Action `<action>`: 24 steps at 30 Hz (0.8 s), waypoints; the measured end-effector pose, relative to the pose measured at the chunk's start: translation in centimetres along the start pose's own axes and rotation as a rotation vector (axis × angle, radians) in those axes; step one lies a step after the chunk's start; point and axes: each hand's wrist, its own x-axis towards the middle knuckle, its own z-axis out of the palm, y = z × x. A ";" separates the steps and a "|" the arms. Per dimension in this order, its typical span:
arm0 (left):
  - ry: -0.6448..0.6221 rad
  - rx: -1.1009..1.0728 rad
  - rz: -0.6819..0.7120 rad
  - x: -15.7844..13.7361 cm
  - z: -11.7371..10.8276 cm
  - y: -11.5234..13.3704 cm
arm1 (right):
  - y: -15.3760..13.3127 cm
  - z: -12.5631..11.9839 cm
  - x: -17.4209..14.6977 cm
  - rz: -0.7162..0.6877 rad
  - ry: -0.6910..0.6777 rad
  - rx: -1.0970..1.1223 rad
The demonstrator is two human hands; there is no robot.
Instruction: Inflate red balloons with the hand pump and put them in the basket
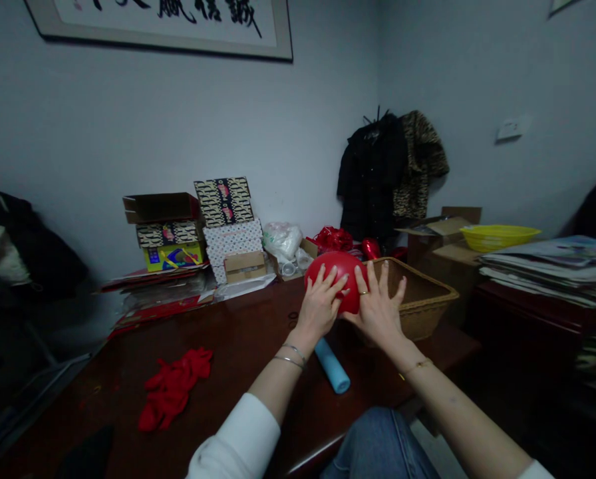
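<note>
A round, inflated red balloon (352, 287) is held up over the table between my two hands. My left hand (319, 307) presses on its near left side, fingers spread over the surface. Against the right side lies my right hand (380, 311), its fingers also spread, with a ring on one of them. Under my wrists a light blue cylinder (332, 367) lies on the dark table (238, 372); its upper end is hidden. To the left sits a heap of limp red pieces (175, 389) that look like uninflated balloons.
A woven basket (430, 318) stands just behind my right hand. Patterned boxes (223, 199) and plastic bags (283, 239) line the wall. A yellow basket (500, 236) and stacked papers (552, 266) are at the right. My knee (382, 446) is at the table's front edge.
</note>
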 end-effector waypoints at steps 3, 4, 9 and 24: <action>0.003 0.004 0.034 1.2 0.0 0.6 | 0.6 -0.2 0.4 0.025 0.018 -0.002; 0.005 0.006 0.043 1.6 0.0 0.8 | 0.8 -0.4 0.5 0.034 0.025 -0.006; 0.006 0.005 0.081 3.1 0.4 1.3 | 1.9 -1.3 1.0 0.072 0.054 -0.031; -0.014 -0.143 0.114 5.6 5.3 3.0 | 6.6 0.5 0.2 0.159 0.056 -0.160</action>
